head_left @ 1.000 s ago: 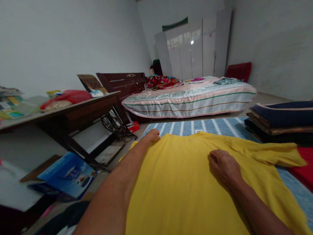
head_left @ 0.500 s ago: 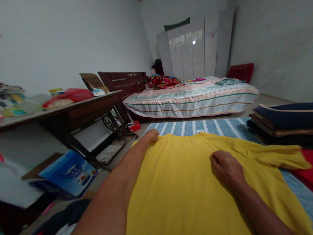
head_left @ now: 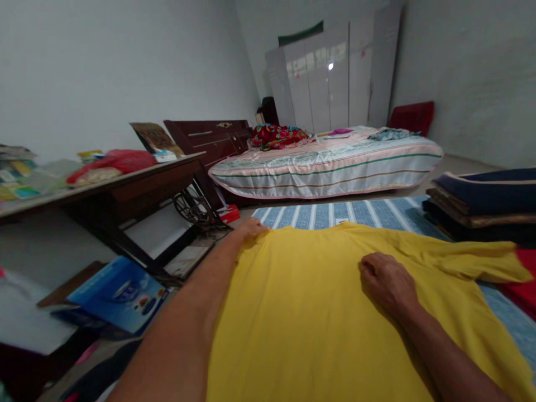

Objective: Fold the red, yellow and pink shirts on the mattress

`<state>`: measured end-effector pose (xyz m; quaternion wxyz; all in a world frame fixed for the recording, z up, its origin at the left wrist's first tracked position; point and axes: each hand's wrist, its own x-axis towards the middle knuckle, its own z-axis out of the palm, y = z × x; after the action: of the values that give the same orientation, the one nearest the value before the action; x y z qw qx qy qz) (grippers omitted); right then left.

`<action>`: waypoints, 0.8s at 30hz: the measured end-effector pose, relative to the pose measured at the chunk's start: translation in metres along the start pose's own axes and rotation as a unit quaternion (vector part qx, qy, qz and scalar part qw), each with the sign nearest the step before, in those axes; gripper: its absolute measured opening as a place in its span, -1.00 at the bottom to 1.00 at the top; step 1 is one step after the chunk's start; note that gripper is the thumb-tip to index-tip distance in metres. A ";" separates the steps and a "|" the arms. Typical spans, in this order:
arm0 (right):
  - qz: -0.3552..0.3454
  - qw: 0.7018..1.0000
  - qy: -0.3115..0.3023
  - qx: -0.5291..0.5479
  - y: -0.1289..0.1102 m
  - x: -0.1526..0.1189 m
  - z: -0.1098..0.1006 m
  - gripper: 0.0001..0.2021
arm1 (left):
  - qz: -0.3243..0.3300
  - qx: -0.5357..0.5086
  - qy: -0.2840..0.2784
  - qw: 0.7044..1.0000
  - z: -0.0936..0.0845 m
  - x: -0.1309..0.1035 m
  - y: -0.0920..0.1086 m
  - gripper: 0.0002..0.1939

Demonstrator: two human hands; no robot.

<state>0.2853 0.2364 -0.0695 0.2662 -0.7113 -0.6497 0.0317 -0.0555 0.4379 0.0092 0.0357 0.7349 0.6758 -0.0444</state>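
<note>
A yellow T-shirt [head_left: 310, 301] lies spread out on a blue-and-white striped cover, its neckline at the far end and one sleeve stretched to the right. My left hand [head_left: 252, 228] reaches to the shirt's far left shoulder, fingers closed on the cloth there. Loosely curled into a fist, my right hand [head_left: 389, 281] rests on the right part of the shirt's body; the cloth around it lies smooth and no object shows in it. My left forearm covers the shirt's left edge.
Folded dark clothes [head_left: 486, 204] are stacked at the right, with red cloth [head_left: 521, 282] below them. A cluttered table [head_left: 138, 177] runs along the left wall, above a blue box [head_left: 119, 296]. Beyond the striped cover [head_left: 301, 215] stands a bed [head_left: 326, 173].
My left hand has shifted slightly left, drawing the shirt's left shoulder outward. My right hand stays on the cloth. The view has tilted a little downward.
</note>
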 end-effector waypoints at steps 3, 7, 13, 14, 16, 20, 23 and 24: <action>-0.007 1.000 0.001 0.001 0.000 0.000 0.000 -0.83 | -0.009 -0.032 -0.040 0.999 -0.006 -0.008 -0.015 -0.70; -0.012 1.000 0.000 0.005 0.000 0.000 0.000 -0.82 | -0.023 -0.028 -0.063 0.997 -0.008 -0.018 -0.022 -0.77; -0.011 1.000 -0.003 -0.006 0.000 -0.001 -0.001 -0.82 | -0.032 0.068 -0.014 0.997 -0.010 -0.015 -0.014 -0.77; -0.012 1.000 -0.003 -0.006 0.001 -0.001 -0.001 -0.82 | -0.032 0.085 -0.005 0.996 -0.010 -0.015 -0.012 -0.75; -0.015 1.000 0.000 -0.005 0.001 0.000 0.000 -0.81 | -0.035 0.110 0.014 0.993 -0.008 -0.016 -0.009 -0.72; -0.017 1.000 -0.001 0.003 0.003 0.000 0.001 -0.82 | -0.037 0.123 0.039 0.991 -0.003 -0.020 -0.014 -0.63; -0.016 1.000 -0.001 0.007 0.003 0.000 0.001 -0.83 | -0.035 0.108 0.034 0.993 -0.005 -0.022 -0.030 -0.53; -0.014 1.000 0.002 0.007 0.002 0.000 0.000 -0.83 | -0.041 0.103 0.032 0.993 -0.007 -0.024 -0.037 -0.51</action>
<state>0.2870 0.2361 -0.0706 0.2725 -0.7007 -0.6586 0.0314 -0.0938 0.4177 0.0191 -0.0641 0.7076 0.6977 -0.0914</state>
